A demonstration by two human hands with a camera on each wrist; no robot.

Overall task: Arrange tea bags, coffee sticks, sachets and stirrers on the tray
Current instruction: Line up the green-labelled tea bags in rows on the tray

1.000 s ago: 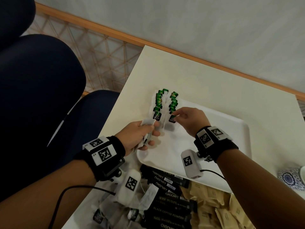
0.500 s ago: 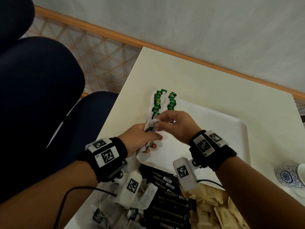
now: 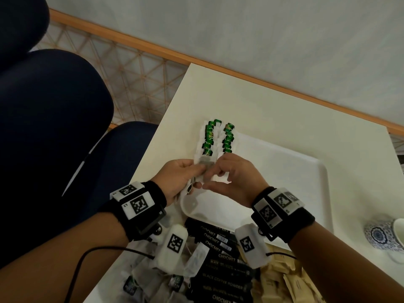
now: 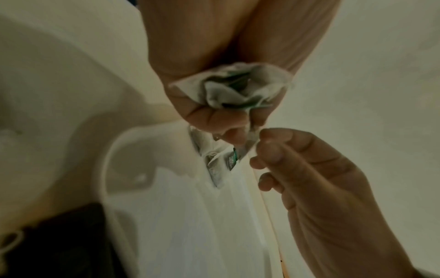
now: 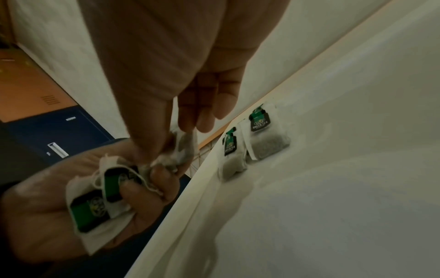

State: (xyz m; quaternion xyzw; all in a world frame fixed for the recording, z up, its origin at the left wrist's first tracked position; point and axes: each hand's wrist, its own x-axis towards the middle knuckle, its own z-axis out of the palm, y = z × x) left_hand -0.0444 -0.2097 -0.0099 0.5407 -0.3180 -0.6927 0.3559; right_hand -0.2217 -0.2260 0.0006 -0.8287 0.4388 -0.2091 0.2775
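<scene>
Two rows of green-tagged tea bags (image 3: 216, 137) lie along the far left edge of the white tray (image 3: 284, 182). The nearest bags of each row (image 5: 264, 139) show in the right wrist view. My left hand (image 3: 196, 173) hovers over the tray's left rim and grips a crumpled bunch of tea bags (image 5: 95, 203), also seen bunched in the palm (image 4: 235, 88). My right hand (image 3: 209, 178) meets it. The right hand's thumb and fingertips (image 4: 269, 148) pinch one tea bag (image 5: 185, 146) at the top of that bunch.
Black coffee sticks (image 3: 220, 259), brown sachets (image 3: 284, 283) and loose tea bags (image 3: 153, 283) are heaped on the table in front of the tray. A patterned cup (image 3: 384, 237) stands at the right. A dark blue chair (image 3: 54, 127) is left of the table edge.
My right hand left the tea-bag rows on the tray and came back to my left hand, where it now pinches a bag from the bunch. The left hand stayed nearly still.
</scene>
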